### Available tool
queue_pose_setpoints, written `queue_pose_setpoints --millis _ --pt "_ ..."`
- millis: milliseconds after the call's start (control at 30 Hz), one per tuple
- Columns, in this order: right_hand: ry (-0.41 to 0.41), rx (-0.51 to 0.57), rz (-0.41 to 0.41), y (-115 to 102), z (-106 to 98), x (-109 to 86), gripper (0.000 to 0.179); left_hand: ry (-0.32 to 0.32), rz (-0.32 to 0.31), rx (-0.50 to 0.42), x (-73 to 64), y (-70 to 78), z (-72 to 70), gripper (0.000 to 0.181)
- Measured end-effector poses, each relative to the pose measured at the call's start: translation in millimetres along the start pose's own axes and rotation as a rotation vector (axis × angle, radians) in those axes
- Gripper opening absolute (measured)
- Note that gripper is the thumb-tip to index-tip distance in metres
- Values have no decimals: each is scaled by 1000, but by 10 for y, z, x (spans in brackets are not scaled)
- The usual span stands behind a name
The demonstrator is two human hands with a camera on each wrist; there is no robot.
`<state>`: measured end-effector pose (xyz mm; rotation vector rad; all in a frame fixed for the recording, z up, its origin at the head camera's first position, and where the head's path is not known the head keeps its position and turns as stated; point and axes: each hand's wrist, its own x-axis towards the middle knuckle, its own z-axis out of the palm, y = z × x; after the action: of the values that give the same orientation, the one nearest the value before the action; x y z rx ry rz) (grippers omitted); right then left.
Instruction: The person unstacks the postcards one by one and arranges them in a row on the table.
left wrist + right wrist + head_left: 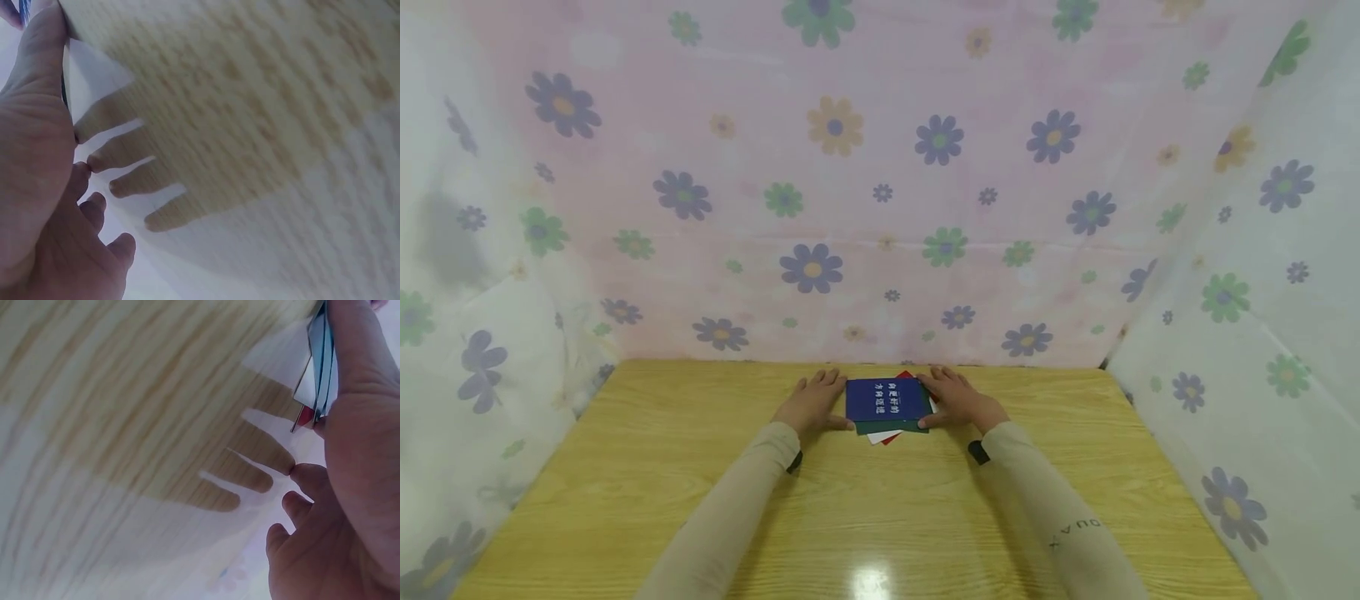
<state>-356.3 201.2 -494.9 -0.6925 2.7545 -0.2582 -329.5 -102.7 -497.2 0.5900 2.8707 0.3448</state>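
A dark blue booklet [868, 402] with white lettering lies on top of a small, uneven stack near the far edge of the table. Below it show the edges of a dark green booklet [887, 427], a white one [880, 437] and a red one [907, 374]. My left hand [811, 404] touches the stack's left end, thumb at the near corner, fingers stretched toward the far side. At the right end rests my right hand [958, 400], its thumb at the blue booklet's near corner. Both wrist views show fingertips down at the tabletop; the right one shows the booklets [319, 362] edge-on.
The wood-grain table [880, 517] ends at a flower-patterned curtain [880, 308] behind the stack. Similar sheets hang on the left [475, 292] and right [1247, 333]. Light glares off the near part of the table. A dark device [978, 452] sits under the right wrist.
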Motion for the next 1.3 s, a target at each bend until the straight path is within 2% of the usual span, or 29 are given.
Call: queue_pose_setpoints --millis 167,300,567,733,1000,1167,1300 --pt "12 55 -6 -14 -3 -10 98 4 24 -19 17 -26 3 93" --pt "52 87 -37 -7 11 -8 98 -6 34 -52 36 -56 20 93" --pt "121 81 -68 25 34 -10 97 -23 52 -191 10 -127 45 94" --pt "158 142 -99 32 32 -68 96 -30 37 -265 -55 -147 15 98" --pt "208 278 -133 -29 78 -251 95 32 150 -243 -114 -166 14 96" --pt "199 343 -132 -116 127 -402 95 45 164 -270 -208 -122 29 100" --pt "184 397 -137 -207 161 -499 99 55 156 -252 -326 -112 48 103"
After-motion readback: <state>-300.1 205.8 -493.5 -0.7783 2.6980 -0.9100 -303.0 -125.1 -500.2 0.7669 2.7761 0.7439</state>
